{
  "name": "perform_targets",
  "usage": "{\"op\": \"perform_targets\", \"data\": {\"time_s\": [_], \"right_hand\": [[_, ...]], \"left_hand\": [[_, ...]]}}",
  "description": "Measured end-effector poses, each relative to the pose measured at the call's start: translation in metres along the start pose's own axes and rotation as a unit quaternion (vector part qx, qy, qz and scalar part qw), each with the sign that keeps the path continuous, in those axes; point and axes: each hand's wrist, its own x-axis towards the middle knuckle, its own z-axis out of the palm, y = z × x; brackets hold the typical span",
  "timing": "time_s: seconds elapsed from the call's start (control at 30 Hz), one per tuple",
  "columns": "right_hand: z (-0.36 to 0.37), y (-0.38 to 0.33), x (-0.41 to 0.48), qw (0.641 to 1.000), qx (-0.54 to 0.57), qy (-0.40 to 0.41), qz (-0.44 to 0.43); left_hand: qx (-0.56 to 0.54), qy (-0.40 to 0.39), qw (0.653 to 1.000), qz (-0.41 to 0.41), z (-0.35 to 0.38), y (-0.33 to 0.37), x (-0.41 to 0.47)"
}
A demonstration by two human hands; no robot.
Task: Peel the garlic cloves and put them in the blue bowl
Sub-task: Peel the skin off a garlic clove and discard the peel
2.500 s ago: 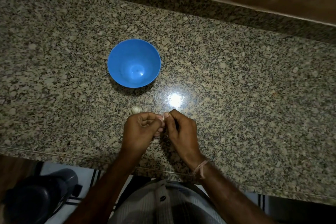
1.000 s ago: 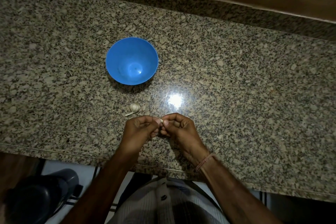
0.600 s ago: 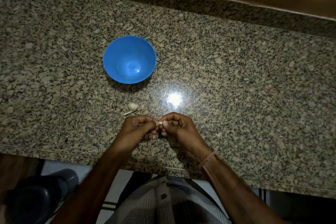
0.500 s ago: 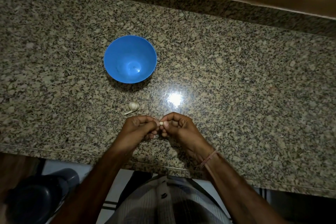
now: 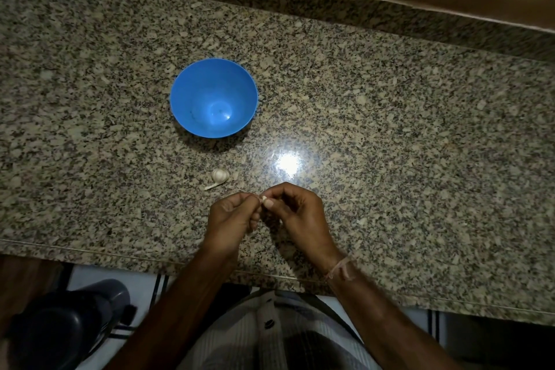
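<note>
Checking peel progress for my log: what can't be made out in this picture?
1. The clove, head view: the left hand and right hand pinch it and cover all but a tip, so how much skin is left is unknown.
2. The garlic on the counter: too small to tell whether it is peeled.
3. A dark object, bottom left: dim and cut off by the frame edge.

Left hand (image 5: 229, 219) and right hand (image 5: 295, 213) pinch one garlic clove (image 5: 264, 199) between them. The blue bowl (image 5: 213, 97) stands beyond the clove. A second clove (image 5: 220, 175) lies between them.
</note>
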Motion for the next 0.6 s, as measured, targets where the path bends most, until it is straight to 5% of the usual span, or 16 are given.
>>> {"op": "perform_targets", "data": {"time_s": [0.4,0.6], "right_hand": [[0.008,0.004,0.001,0.975,0.195,0.003,0.104],[0.016,0.002,0.003,0.972,0.208,0.013,0.111]], "left_hand": [[0.074,0.009,0.997,0.035,-0.011,-0.004,0.007],[0.048,-0.015,0.998,0.047,-0.018,0.001,0.007]]}}
